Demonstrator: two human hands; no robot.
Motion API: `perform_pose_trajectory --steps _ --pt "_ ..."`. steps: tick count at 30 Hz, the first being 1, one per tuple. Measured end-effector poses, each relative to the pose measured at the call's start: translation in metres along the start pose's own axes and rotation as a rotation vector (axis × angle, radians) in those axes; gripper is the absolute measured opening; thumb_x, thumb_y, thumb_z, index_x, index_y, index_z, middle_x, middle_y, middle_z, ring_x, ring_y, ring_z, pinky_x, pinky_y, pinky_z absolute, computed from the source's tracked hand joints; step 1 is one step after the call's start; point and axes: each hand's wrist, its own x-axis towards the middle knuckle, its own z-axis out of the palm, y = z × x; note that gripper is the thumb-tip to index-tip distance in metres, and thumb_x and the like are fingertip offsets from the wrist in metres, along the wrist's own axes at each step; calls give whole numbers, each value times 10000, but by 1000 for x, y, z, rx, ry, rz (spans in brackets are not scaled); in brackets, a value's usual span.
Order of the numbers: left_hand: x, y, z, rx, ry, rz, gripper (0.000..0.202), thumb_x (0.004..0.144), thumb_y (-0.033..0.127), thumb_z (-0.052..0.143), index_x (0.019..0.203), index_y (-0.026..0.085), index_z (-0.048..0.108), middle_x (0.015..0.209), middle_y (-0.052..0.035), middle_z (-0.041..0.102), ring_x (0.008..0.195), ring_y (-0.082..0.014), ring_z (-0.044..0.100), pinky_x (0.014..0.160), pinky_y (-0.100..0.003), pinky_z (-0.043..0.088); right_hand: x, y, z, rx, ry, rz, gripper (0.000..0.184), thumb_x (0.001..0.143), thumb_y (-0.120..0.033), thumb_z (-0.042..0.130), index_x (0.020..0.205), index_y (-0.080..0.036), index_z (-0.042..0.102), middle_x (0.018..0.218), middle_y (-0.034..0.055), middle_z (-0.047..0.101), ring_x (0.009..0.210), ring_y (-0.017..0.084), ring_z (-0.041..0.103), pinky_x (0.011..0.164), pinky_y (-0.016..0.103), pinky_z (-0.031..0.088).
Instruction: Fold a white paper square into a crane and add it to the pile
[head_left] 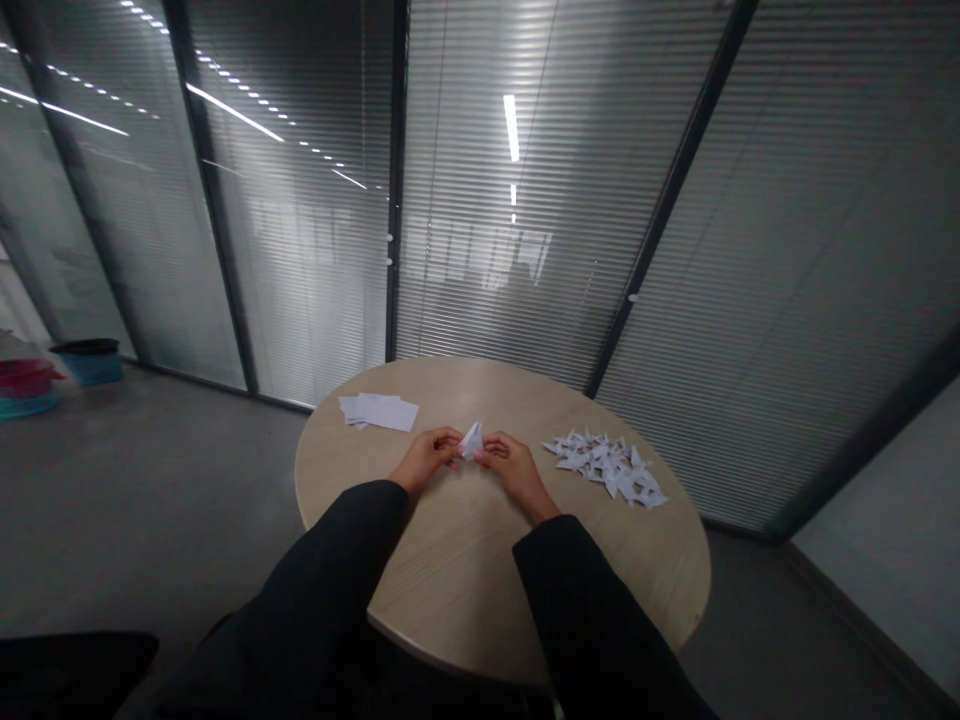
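Observation:
A small folded white paper piece (472, 440) is pinched between both my hands above the round wooden table (465, 560). My left hand (428, 456) grips its left side with closed fingers. My right hand (511, 464) grips its right side, fingers also closed. Both arms wear dark sleeves. A stack of flat white paper sheets (379, 410) lies on the table to the left of my hands. A heap of several folded white paper pieces (609, 465) lies to the right.
Glass walls with closed blinds stand right behind the table. Grey floor surrounds the table. Blue and red tubs (88, 360) sit on the floor at the far left. A dark shape fills the bottom left corner.

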Motion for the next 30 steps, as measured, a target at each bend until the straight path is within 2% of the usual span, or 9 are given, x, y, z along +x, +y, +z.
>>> perform_pose_trajectory --steps 5,11,20,30 --pt "-1 -1 0 36 -31 -13 361 599 361 759 827 100 659 729 -74 662 620 -143 599 557 -248 466 0 2 -1 -31 -22 -4 212 598 -309 738 724 -183 623 660 4 637 624 156 590 602 265 450" --pt "-2 4 3 46 -9 43 464 650 436 715 971 106 662 802 -81 662 709 -160 593 606 -259 474 -1 1 -3 -71 -78 -26 198 635 -320 709 741 -179 619 660 -3 621 619 146 572 597 259 434" --pt "-2 4 1 123 -2 19 361 608 432 728 770 110 709 722 -68 668 646 -150 563 623 -271 444 -4 -2 -1 -207 -90 -78 201 738 -386 616 753 -185 613 686 6 619 650 155 572 610 260 434" --pt "-3 11 4 164 31 71 385 663 487 670 755 113 690 686 -45 646 638 -143 544 624 -263 423 -9 -12 0 -319 -136 -144 228 808 -403 546 776 -188 615 693 6 626 657 154 573 628 249 422"
